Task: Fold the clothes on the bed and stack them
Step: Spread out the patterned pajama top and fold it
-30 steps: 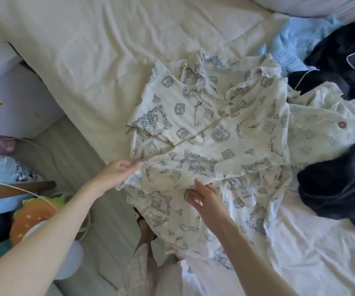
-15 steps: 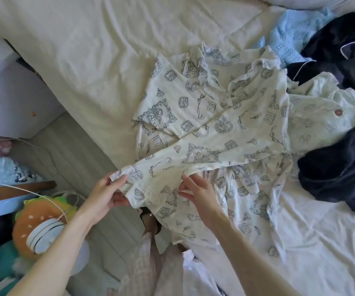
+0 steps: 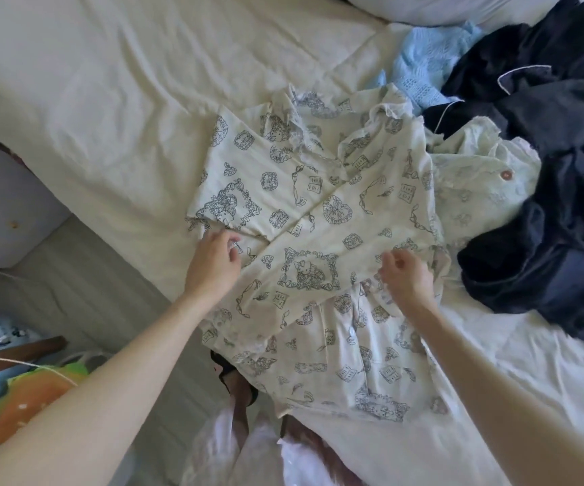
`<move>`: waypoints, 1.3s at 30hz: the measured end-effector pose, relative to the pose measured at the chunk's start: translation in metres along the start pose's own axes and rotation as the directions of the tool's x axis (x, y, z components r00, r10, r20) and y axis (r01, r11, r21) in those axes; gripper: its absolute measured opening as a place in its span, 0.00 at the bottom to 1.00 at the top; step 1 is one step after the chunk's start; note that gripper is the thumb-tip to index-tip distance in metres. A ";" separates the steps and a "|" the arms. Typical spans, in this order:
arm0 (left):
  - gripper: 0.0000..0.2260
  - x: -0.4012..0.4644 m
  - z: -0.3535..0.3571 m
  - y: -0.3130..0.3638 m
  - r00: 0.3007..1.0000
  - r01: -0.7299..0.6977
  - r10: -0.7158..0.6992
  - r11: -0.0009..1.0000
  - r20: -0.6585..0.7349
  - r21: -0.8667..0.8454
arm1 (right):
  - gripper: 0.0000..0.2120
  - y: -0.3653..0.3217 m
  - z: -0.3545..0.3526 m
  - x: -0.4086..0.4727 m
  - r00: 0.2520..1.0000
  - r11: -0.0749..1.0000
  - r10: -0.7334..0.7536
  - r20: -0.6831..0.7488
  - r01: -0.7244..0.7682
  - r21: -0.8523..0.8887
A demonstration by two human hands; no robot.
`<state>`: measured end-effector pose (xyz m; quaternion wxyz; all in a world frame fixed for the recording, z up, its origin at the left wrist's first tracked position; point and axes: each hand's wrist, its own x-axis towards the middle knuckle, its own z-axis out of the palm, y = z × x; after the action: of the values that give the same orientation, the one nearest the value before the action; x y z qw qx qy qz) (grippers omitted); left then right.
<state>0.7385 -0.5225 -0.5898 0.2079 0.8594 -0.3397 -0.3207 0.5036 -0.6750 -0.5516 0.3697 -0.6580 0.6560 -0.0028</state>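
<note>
Since half a second ago the left hand point(image 3: 213, 263) has let go of the hem corner it was pinching out over the bed edge and moved up onto the printed shirt point(image 3: 318, 219). It now rests on the cloth with its fingers loosely bent, their tips touching a crease just beside the folded-over left sleeve; it does not appear to hold anything. The right hand point(image 3: 406, 278) has slid to the right along the folded flap and is raised a little at its right end. Its fingers are curled, and whether they pinch the cloth cannot be told. The flap that the two hands were drawing across now lies flat between them, a framed cat print at its middle.

The shirt lies spread on the bed point(image 3: 108, 100), collar away from the hands and its lower part running back under the right forearm toward the person.

Counted: two hands and one printed shirt. To the right of the right hand lies a pile of unfolded clothes. It has one pale garment point(image 3: 480, 184) with a brown button, touching the shirt's right edge, and dark navy clothes point(image 3: 546, 222) with white piping; how many pieces cannot be told. One light blue knit point(image 3: 420, 71) lies beyond the shirt's collar. Below the left forearm, on the floor, lies one orange and green plush point(image 3: 34, 391).
</note>
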 end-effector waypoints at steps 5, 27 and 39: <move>0.14 0.054 -0.008 0.035 0.981 -0.077 0.100 0.987 -0.165 0.144 | 0.13 -0.029 -0.042 0.079 0.961 0.978 -0.187 -0.204 0.163 -0.131; 0.07 0.180 -0.050 0.023 0.865 0.301 -0.380 0.915 -0.326 -0.268 | 0.11 -0.080 -0.072 0.220 0.974 0.890 0.220 -0.051 -0.179 0.419; 0.25 0.130 0.001 0.071 0.934 -0.269 0.343 0.858 -0.100 0.438 | 0.22 -0.043 -0.026 0.123 0.835 0.829 -0.523 -0.172 0.452 -0.328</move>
<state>0.7793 -0.6643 -0.6027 0.0969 0.8432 -0.5133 -0.1271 0.5447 -0.8002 -0.5707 0.1746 -0.8431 0.5002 -0.0918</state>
